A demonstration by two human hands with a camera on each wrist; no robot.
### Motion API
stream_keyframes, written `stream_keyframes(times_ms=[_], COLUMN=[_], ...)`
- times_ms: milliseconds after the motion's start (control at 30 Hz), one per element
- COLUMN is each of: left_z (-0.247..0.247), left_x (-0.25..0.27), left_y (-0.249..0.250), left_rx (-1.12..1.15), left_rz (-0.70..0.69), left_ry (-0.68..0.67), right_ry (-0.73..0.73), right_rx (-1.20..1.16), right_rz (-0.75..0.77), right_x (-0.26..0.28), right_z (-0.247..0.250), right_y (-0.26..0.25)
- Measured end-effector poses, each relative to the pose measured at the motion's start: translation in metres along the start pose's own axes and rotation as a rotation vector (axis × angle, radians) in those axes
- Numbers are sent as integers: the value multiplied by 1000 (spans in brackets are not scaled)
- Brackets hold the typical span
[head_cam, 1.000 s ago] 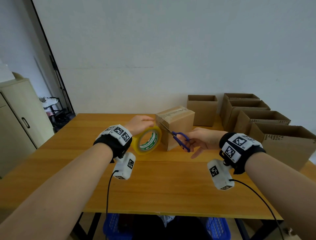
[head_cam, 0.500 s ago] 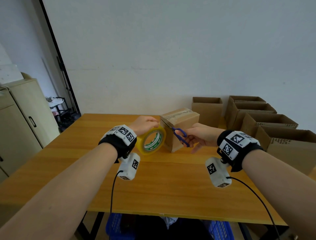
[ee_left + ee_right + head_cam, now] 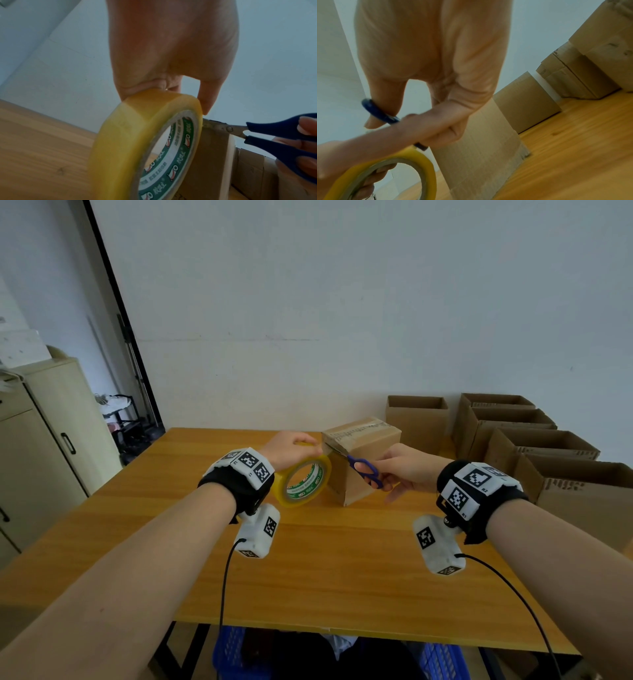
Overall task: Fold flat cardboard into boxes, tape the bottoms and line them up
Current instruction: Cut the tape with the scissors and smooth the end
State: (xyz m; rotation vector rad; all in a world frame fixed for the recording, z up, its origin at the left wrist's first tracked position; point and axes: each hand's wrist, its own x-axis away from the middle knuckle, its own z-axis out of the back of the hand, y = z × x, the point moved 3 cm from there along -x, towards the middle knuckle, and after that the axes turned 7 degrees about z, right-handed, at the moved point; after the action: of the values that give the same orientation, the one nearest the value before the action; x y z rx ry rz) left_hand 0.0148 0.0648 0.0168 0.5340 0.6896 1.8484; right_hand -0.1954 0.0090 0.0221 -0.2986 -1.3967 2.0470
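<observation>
Taping step in hand, at the cut. Left hand curled over the top of the yellow roll of clear packing tape, fingers clamped on its rim, roll held upright just beside the near corner of the closed brown cardboard box standing on the wooden counter. Right hand just right of that, thumb and fingers threaded through the loops of the blue-handled steel scissors and closed on them, blades aimed at the box's upper edge next to the left fingers, where the tape strip seems to leave the roll; whether the blades are parted or already biting cannot be told. Tape seam visible along the box's top face, so probably the bottom turned upward. Open brown cardboard boxes lined up well beyond the right fingers, along the wall side. Next, by judgement: snip the strip clean while keeping it taut, press the loose end down on the box wall, set tools aside, flip the box and add it to the row. Risk: slack tape folding onto itself.
</observation>
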Motion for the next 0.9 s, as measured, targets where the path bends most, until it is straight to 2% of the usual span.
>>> stream_keyframes(times_ms=[233, 500, 900], left_z=[2, 3, 5], left_x=[0, -1, 3], left_y=[5, 9, 19], left_rx=[-75, -298, -475], left_rz=[-21, -62, -33], left_ry=[44, 118, 127], right_ry=[5, 4, -17], right_rx=[-1, 31, 54], right_rz=[41, 49, 37], right_x=[-1, -2, -8], right_z=[2, 4, 1], right_y=[2, 4, 4])
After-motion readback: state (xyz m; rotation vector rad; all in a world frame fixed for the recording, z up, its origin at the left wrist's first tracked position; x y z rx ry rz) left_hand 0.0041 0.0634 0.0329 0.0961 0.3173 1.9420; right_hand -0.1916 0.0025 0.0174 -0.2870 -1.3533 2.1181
